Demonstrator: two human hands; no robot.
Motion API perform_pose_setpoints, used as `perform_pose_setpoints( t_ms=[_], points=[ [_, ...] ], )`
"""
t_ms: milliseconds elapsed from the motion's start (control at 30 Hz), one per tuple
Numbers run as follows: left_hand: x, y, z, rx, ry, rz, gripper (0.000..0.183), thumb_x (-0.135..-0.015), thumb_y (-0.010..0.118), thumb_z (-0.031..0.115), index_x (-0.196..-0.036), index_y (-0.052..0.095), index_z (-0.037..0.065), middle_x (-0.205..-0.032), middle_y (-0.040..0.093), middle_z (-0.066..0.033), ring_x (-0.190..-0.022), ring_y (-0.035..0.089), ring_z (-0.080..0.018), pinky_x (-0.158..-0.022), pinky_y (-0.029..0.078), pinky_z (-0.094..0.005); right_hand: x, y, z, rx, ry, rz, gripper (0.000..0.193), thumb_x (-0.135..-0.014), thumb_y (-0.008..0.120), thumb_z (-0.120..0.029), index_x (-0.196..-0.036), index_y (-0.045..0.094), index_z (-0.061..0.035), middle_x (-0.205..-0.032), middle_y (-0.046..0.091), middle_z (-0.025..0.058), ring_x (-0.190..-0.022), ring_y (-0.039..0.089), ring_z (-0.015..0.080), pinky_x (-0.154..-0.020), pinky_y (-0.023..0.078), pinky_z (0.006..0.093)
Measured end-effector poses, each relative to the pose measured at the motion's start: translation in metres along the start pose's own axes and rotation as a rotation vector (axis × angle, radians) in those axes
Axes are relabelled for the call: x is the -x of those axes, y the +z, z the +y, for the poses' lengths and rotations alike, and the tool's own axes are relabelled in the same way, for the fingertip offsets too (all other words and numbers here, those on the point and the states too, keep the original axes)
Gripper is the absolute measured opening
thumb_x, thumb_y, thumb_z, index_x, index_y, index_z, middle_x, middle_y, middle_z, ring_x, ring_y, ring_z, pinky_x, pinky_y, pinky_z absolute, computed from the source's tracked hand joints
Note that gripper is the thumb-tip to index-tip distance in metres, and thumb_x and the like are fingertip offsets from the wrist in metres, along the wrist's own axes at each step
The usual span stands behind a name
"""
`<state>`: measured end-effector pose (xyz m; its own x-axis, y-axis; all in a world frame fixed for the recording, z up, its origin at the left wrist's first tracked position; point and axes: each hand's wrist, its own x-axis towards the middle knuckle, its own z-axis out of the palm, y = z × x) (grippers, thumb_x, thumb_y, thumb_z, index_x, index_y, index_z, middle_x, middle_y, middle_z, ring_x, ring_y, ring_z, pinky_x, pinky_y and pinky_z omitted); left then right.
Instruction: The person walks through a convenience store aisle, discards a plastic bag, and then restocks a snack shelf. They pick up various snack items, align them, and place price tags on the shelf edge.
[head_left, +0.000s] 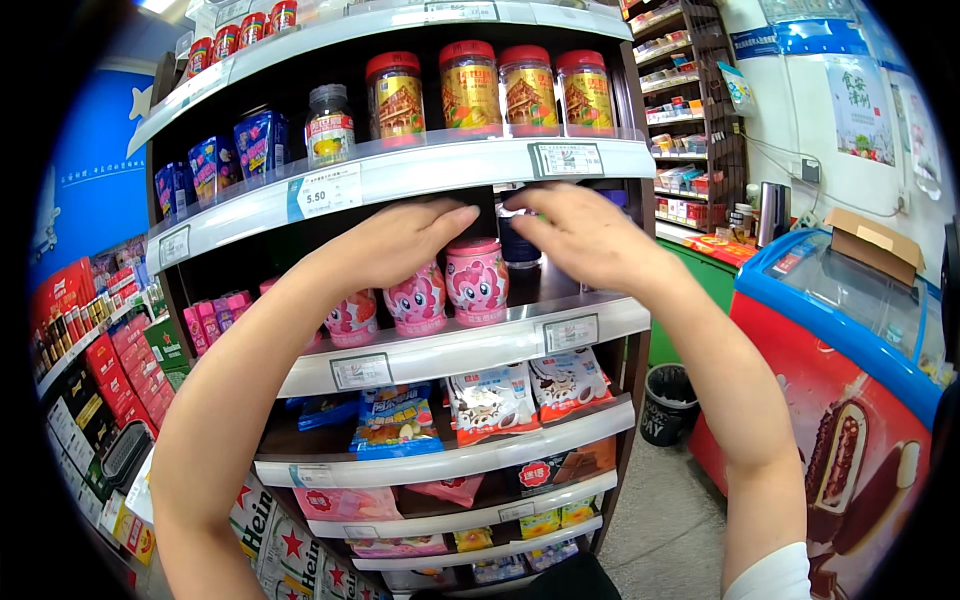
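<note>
Left hand [415, 236] is above pink jars [477, 285], right hand [577, 232] at its three o'clock; I cannot tell either's opening or hold.

Pink pony jars [477, 287], upright on shelf [455, 348]; dark container [519, 248] upright beside

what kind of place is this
Probably a small grocery or convenience store. The shelves hold rows of packaged goods, such as pink jars and bagged snacks; price tags line their edges; and a chest freezer with ice cream pictures stands to the right.
</note>
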<state>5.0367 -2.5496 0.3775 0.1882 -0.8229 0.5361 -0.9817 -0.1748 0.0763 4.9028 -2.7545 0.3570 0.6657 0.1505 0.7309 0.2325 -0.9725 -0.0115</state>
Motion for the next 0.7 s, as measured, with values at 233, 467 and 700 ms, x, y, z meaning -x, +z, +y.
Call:
perform_pose_setpoints(
  t_ms=[233,467,700],
  points=[
    [-0.083,0.026,-0.007,-0.524,0.198,0.022,0.038,-0.106,0.042,0.028,-0.13,0.06,0.005,-0.137,0.058,-0.0216,-0.124,0.056,-0.0359,-0.106,0.042,-0.0403,0.001,0.012,0.034,0.313,-0.114,0.034,0.033,-0.092,0.061,-0.018,-0.119,0.065,0.0009,-0.122,0.064,0.0218,-0.115,0.061,0.0367,-0.097,0.048,0.0448],
    [-0.138,0.043,-0.015,-0.396,-0.13,0.011,0.041,-0.095,0.053,0.027,-0.129,0.062,0.005,-0.129,0.063,-0.0219,-0.12,0.059,-0.0348,-0.104,0.045,-0.0427,-0.061,0.051,0.037,0.443,0.257,-0.299,0.032,-0.084,0.062,-0.013,-0.111,0.071,0.0013,-0.115,0.07,0.0235,-0.11,0.068,0.0338,-0.093,0.055,0.042],
    [-0.179,0.071,-0.054,-0.619,0.036,-0.112,0.044,-0.094,0.054,0.025,-0.133,0.06,0.006,-0.133,0.061,-0.0217,-0.126,0.056,-0.0356,-0.106,0.043,-0.0433,-0.086,0.107,0.087,0.14,0.573,-0.042,0.04,-0.089,0.061,-0.014,-0.122,0.061,0.0093,-0.123,0.064,0.028,-0.111,0.066,0.0366,-0.091,0.052,0.0397]
  ],
)
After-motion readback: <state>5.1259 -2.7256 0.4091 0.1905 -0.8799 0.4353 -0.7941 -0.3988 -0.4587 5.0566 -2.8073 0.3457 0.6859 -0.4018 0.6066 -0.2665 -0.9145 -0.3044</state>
